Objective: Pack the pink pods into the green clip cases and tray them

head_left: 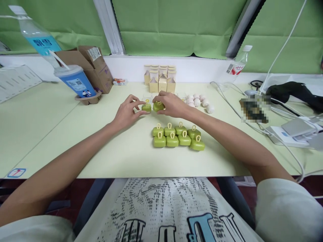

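My left hand (130,111) pinches a small green case with a yellow loop (146,108) between thumb and fingers, low over the table. Just to its right, my right hand (169,103) grips a second green case (158,106) from above, its fingers partly covering it. In front of my right forearm, several matching green cases (172,140) stand in two rows, their yellow loops upright. Clear plastic pieces (147,97) lie behind the hands, partly hidden. To the right is a cluster of several pale pinkish-white round pieces (197,102).
Several small cream boxes (162,82) stand open at the back. A blue cup (78,84), a cardboard box (97,70) and a tilted bottle (40,40) are at left. Another bottle (237,67), white cables (230,106) and a black cloth (292,94) occupy the right.
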`<state>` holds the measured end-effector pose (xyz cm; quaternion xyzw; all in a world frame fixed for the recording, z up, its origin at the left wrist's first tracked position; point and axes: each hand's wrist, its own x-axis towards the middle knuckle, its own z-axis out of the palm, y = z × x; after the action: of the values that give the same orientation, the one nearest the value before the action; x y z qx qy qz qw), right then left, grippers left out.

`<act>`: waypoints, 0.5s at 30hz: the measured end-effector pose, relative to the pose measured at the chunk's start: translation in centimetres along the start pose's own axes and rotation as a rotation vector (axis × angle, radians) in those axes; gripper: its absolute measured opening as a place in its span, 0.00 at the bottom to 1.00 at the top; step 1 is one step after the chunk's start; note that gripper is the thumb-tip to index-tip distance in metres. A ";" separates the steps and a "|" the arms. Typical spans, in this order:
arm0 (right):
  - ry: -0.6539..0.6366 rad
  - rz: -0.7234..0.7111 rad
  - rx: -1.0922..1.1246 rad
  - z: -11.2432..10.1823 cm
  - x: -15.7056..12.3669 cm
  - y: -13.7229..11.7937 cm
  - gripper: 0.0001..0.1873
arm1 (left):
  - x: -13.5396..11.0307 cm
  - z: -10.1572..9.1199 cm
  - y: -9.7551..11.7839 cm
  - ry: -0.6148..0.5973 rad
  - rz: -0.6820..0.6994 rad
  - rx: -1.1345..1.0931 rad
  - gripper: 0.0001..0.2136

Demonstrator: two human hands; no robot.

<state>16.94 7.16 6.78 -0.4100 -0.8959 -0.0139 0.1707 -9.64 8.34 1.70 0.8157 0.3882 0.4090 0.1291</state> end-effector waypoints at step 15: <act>-0.046 0.083 -0.036 2.8 1.3 -0.1 0.28 | -0.6 1.1 -0.9 -0.033 0.138 0.277 0.18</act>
<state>15.27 8.54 4.62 -0.4499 -0.8814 -0.0137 0.1430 -9.48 8.65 0.20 0.8572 0.3817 0.3457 -0.0068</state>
